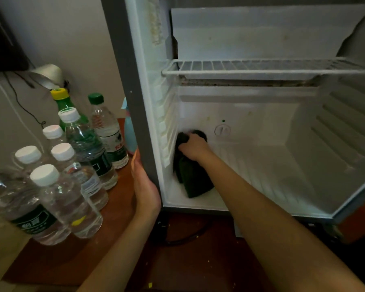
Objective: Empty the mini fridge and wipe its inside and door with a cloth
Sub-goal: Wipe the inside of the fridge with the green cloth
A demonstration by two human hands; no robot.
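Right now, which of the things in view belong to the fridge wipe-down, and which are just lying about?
Job: mini fridge, open, emptied; dark cloth, gripped by right hand inside; left hand on the fridge's frame; water bottles outside.
Lying about: blue bottle; metal shade; black cable.

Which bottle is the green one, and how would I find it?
Look left of the open fridge, where bottles stand together on the reddish-brown top. Go to the very back of the bunch. It is the only green bottle with a yellow cap; the others are clear with white or green caps.
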